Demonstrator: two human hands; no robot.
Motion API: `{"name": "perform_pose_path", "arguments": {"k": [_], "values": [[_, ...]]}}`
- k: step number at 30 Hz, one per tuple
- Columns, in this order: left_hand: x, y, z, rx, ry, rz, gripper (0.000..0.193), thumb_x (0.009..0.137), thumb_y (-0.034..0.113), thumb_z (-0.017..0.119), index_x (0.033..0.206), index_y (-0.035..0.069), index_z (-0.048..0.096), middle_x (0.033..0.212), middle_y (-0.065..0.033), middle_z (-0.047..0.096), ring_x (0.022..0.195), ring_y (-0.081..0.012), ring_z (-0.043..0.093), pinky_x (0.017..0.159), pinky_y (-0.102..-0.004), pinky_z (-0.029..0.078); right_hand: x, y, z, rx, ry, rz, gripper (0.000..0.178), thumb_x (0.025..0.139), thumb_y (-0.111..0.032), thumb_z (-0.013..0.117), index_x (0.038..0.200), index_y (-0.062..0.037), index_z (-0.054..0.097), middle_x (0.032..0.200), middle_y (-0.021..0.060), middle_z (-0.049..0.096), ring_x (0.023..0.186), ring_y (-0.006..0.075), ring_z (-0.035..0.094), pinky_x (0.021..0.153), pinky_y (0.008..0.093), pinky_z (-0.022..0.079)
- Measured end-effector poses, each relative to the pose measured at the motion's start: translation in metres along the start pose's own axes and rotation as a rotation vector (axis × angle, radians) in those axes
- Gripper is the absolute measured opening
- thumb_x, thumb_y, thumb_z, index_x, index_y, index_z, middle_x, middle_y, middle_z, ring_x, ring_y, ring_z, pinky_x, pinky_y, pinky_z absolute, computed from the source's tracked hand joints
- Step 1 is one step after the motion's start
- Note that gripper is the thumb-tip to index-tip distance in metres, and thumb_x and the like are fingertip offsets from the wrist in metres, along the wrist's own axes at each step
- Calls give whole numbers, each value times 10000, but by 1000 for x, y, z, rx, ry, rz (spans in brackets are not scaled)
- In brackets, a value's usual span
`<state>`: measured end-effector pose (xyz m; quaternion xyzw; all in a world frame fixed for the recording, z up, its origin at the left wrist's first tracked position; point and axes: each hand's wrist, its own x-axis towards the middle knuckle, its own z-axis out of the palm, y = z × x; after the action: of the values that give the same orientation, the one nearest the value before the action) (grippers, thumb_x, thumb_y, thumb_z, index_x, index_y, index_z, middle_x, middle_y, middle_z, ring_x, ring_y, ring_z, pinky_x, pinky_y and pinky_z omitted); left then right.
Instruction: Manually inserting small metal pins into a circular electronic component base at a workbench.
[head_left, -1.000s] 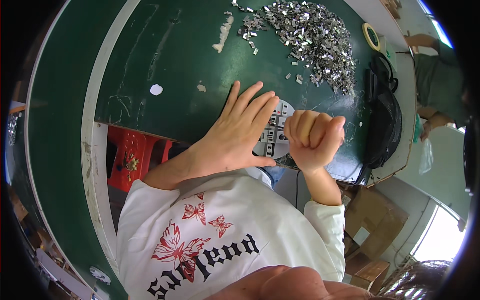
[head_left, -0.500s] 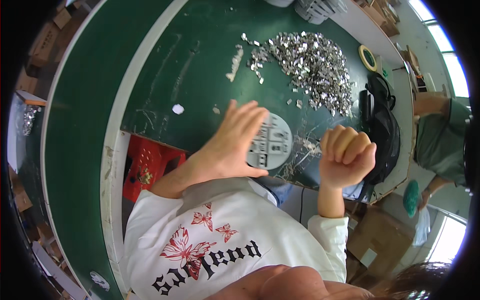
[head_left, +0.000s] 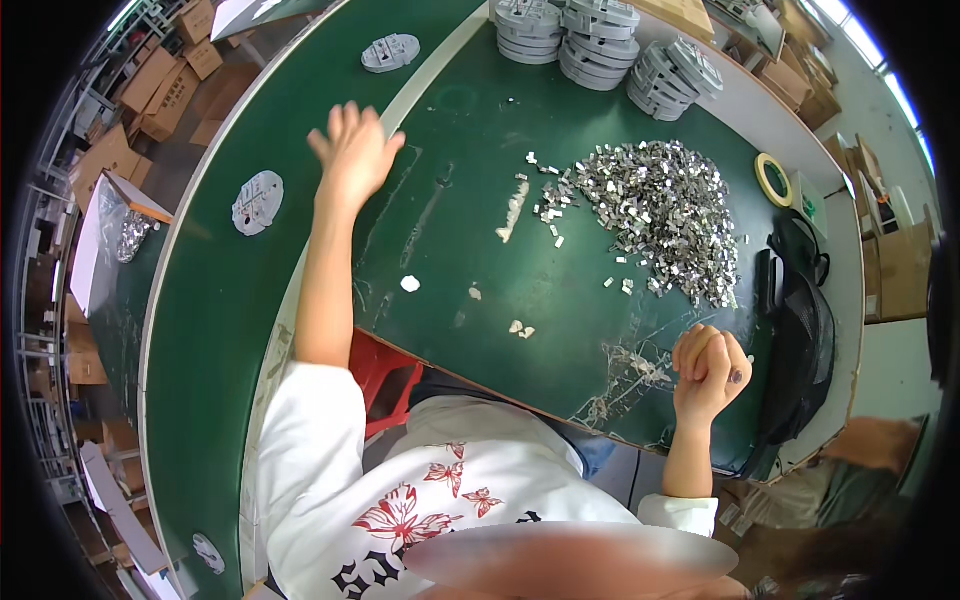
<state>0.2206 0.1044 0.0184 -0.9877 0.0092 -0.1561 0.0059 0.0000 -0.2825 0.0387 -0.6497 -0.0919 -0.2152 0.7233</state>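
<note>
Green strip (head_left: pixel 200 400), three grey discs (head_left: pixel 258 203) along it, one spread left hand (head_left: pixel 355 155)

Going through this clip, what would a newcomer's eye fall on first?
First, probably the glittering heap of small silvery metal pieces, right of centre on the green tabletop. Next, the stacks of grey rounded discs along its far edge. Then the left hand, fingers spread, stretched out toward the upper left, while the curled right hand is at the near right.

head cam, L fisheye | faces dn | torso (head_left: pixel 450 490) close, tbl (head_left: pixel 560 290) beyond
</note>
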Motion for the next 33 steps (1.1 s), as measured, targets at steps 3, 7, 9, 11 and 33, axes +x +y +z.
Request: {"name": "perform_pose_path", "arguments": {"k": [3, 7, 9, 11, 33], "values": [[96, -23, 89, -193, 328, 102, 448, 912, 235, 618, 1266, -32, 555, 1426, -230, 451, 1342, -434, 407, 1016, -668, 391, 2, -7, 4, -159, -75, 60, 351, 993, -113, 529, 656, -54, 452, 566, 22, 441, 488, 112, 363, 460, 262, 304], [170, -56, 158, -236, 336, 148, 434, 881, 179, 627, 1285, 24, 583, 1406, -216, 493, 1256, -433, 496, 1009, -545, 459, 17, -15, 22, -558, -253, 198, 118, 934, -61, 623, 833, 0, 610, 649, 24, 525, 514, 105, 431, 487, 243, 334], [181, -54, 150, -235, 237, 111, 397, 869, 149, 636, 1253, 47, 621, 1346, -215, 552, 1202, -419, 552, 983, -500, 491, 23, -15, 29, -725, -335, 193, 55, 908, -44, 655, 933, 4, 662, 703, 25, 562, 531, 100, 457, 498, 236, 350], [187, -60, 143, -322, 226, 147, 277, 843, 72, 647, 1114, 64, 702, 1117, -182, 661, 1030, -367, 650, 902, -446, 529, 35, -1, 29, -852, -464, 147, 168, 871, -14, 663, 1037, -33, 681, 822, 66, 610, 571, 168, 562, 530, 289, 443], [-158, 113, -53, -1113, -232, 1062, 197, 769, -33, 729, 956, 11, 683, 977, -74, 656, 901, -272, 618, 833, -367, 529, 40, -20, -11, -651, -534, 371, 198, 838, 60, 711, 1006, -30, 766, 904, 1, 635, 639, 32, 438, 552, 204, 318]]}}
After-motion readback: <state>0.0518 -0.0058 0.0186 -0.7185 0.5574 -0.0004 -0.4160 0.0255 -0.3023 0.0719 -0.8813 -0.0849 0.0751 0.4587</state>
